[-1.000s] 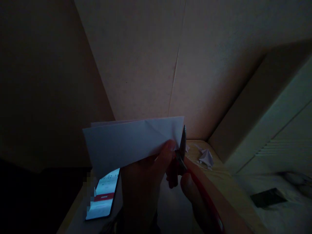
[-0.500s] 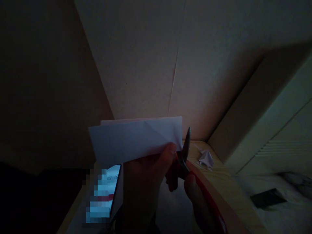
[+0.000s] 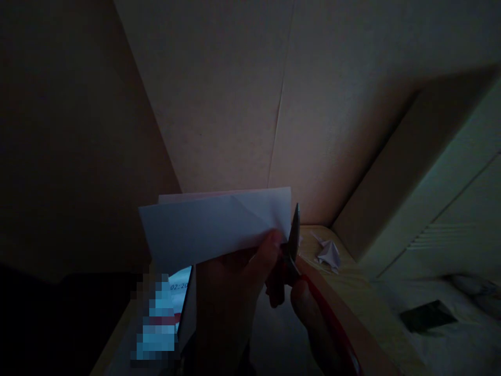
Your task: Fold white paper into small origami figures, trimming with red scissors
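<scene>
I see my left hand, its grip pinched tight on the folded white paper sheet, raised before the wall. My right hand has its grip closed round the red-handled metal scissors, blade upright against the sheet's right edge. A small white folded paper piece lies on the pale bench beyond.

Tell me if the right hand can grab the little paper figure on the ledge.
Probably not as is: the right hand grips the scissors against the folded sheet. The way to the paper figure looks unblocked.
</scene>
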Available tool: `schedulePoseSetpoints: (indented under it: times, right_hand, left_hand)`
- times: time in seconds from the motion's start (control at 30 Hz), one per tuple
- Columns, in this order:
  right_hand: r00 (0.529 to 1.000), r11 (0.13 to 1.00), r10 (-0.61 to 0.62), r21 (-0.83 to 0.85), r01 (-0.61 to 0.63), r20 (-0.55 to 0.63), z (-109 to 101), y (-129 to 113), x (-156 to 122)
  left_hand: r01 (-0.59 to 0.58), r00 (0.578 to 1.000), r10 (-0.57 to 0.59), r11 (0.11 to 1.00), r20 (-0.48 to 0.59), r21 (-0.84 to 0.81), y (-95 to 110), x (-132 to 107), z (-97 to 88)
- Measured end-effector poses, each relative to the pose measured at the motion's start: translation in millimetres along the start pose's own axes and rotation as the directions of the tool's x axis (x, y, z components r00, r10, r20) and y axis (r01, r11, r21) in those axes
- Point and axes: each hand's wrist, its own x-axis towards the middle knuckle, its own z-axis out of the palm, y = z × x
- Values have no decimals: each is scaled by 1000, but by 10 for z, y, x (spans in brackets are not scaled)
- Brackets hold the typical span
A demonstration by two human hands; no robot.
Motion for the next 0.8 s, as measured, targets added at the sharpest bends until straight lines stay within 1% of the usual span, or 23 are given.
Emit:
schedulePoseSetpoints:
  times: [0.03,0.1,0.2,0.23,0.27,0.3,0.4,0.53,0.57,0.6,0.63,0.67,0.7,0.73,0.77,0.8]
  right_hand:
    - [1000,999,16,33,-15,-24,-3,10,-4]
    - [999,998,40,38,-41,23,-8,31,-17]
    - [996,998,49,22,-51,70,-10,52,-39]
    - [997,997,64,31,-66,53,-7,57,-46]
    - [997,998,53,42,-55,55,-1,60,-52]
    - [995,995,89,51,-91,33,5,62,-57]
    - [996,995,83,52,-83,15,17,51,-58]
    - [997,995,73,60,-74,24,-11,9,-27]
    - [994,996,61,59,-67,88,-21,1,-21]
    - [995,995,78,50,-81,63,-28,-4,-17]
    - [997,995,73,63,-73,-6,-33,-7,-17]
    - [997,995,66,78,-64,-28,-34,-7,-18]
    - [999,996,47,79,-47,7,-31,-5,-22]
    - [994,995,76,65,-81,77,-25,-2,-25]
    - [997,995,72,70,-74,31,-16,2,-28]
    - [996,994,81,69,-83,37,-3,9,-29]
  left_hand:
    - [-1,1000,1,1000,-10,11,10,-11,6]
    - [-17,999,16,1000,-34,-5,22,-26,22]
    - [-64,994,56,994,-99,-85,22,-35,52]
    - [-75,991,63,992,-118,-106,19,-36,59]
    - [-79,990,64,990,-126,-116,15,-35,65]
    - [-76,990,61,990,-124,-118,10,-33,68]
    - [-63,993,52,991,-103,-114,3,-30,66]
    - [-65,990,52,993,-133,-97,10,-36,58]
    - [-63,990,52,995,-133,-78,12,-37,56]
    - [-60,990,53,996,-129,-58,14,-38,53]
    - [-61,991,55,997,-123,-43,15,-38,51]
    - [-63,991,59,997,-118,-38,13,-36,48]
    - [-68,991,62,997,-119,-45,10,-32,45]
    - [-74,990,66,996,-125,-57,6,-28,42]
    - [-83,988,73,994,-134,-71,2,-23,40]
    - [-93,986,80,992,-144,-82,-2,-20,39]
